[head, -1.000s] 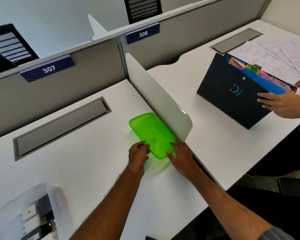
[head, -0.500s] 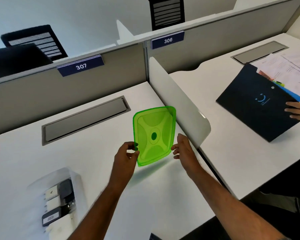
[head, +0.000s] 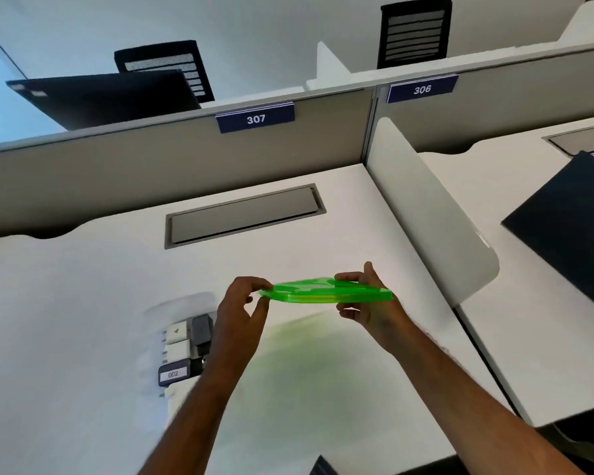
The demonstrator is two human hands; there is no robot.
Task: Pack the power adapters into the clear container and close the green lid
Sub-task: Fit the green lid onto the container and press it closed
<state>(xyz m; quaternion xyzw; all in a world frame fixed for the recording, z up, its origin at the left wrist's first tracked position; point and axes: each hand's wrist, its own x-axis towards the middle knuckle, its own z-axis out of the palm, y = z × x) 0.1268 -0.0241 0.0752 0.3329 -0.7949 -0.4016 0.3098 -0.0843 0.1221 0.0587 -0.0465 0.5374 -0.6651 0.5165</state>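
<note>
Both my hands pinch the green lid (head: pixel 326 292) by its short ends, left hand (head: pixel 240 308) at one edge, right hand (head: pixel 367 303) at the other, holding it nearly flat in the air above the desk (head: pixel 83 303). Below my left wrist sits the clear container (head: pixel 182 351), adapters (head: pixel 177 344) inside, uncovered.

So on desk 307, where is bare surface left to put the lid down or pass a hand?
Bare desk lies left of the clear container, between the grey cable hatch and the hands, and under the green lid towards the white divider. It is crowded at the container, full of power adapters, with the left hand right beside it.
</note>
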